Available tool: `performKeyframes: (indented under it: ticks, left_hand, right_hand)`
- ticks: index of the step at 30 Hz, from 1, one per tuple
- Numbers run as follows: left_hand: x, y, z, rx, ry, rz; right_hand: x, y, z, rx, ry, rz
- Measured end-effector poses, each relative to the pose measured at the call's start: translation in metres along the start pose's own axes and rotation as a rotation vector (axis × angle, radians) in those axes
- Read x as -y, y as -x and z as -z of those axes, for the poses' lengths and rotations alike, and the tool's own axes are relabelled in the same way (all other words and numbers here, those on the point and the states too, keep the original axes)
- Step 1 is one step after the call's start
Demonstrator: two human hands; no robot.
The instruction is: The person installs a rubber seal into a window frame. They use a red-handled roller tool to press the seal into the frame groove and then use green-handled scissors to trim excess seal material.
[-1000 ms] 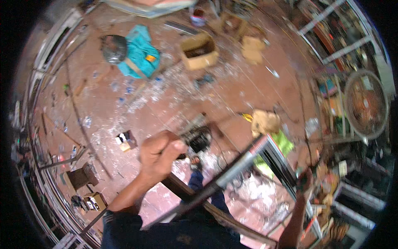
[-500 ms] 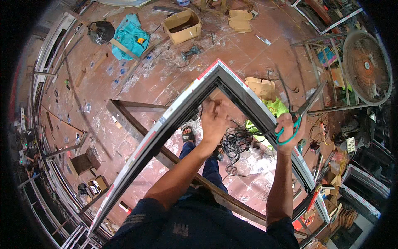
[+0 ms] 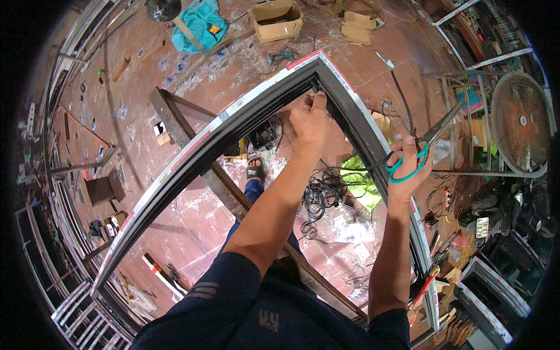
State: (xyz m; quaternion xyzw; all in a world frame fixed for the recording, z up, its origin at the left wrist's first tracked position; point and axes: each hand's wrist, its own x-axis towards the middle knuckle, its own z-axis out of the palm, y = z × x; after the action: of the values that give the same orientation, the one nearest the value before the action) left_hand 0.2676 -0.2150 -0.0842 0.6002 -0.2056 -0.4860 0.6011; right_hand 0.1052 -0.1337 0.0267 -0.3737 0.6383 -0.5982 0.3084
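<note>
A dark window-like frame (image 3: 175, 165), its outer faces covered with white and red film, lies in front of me with one corner pointing away. My left hand (image 3: 309, 121) reaches through the opening to that far inner corner. Its fingers are closed and press against the groove; whatever they pinch is hidden. In my right hand (image 3: 408, 166), beside the frame's right side, is a pair of scissors (image 3: 421, 157) with teal handles, blades pointing up and right. A thin black strip (image 3: 403, 100) also passes through the right hand, leading down to a tangled black coil (image 3: 324, 195) on the floor.
Beneath the frame runs a brown metal bar support (image 3: 175, 119). A round fan (image 3: 521, 122) stands at the right. Farther off lie a cardboard box (image 3: 277, 22), a turquoise cloth (image 3: 195, 26) and a power tool (image 3: 283, 55). A bright green bag (image 3: 361, 184) lies by the coil.
My left hand has moved up and away to the far inner corner, its fingers now closed there. The right hand still holds the scissors. The whole view has shifted slightly.
</note>
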Motion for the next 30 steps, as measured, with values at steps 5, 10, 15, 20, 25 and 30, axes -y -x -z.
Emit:
performKeyframes:
  ticks: [5,10,15,20,25,30]
  left_hand:
    - [-0.020,0.023,-0.007,-0.057,0.036,0.090]
    - [-0.024,0.010,-0.006,-0.123,-0.036,-0.057]
    - [-0.016,0.010,-0.013,-0.226,-0.165,-0.149]
    - [-0.032,0.021,0.002,-0.099,-0.649,-0.214]
    - [-0.047,0.016,0.009,0.063,-0.988,-0.406]
    - [-0.042,0.018,0.009,0.123,-1.046,-0.346]
  right_hand:
    - [-0.010,-0.005,0.007,0.024,-0.062,-0.024]
    - [-0.010,-0.007,0.006,0.007,-0.068,0.008]
    - [-0.006,-0.005,-0.002,-0.004,-0.070,0.013]
    - [-0.009,-0.007,0.001,-0.009,-0.097,-0.006]
    - [-0.015,-0.008,0.004,0.001,-0.100,0.039]
    - [-0.006,-0.004,-0.006,-0.002,-0.007,0.055]
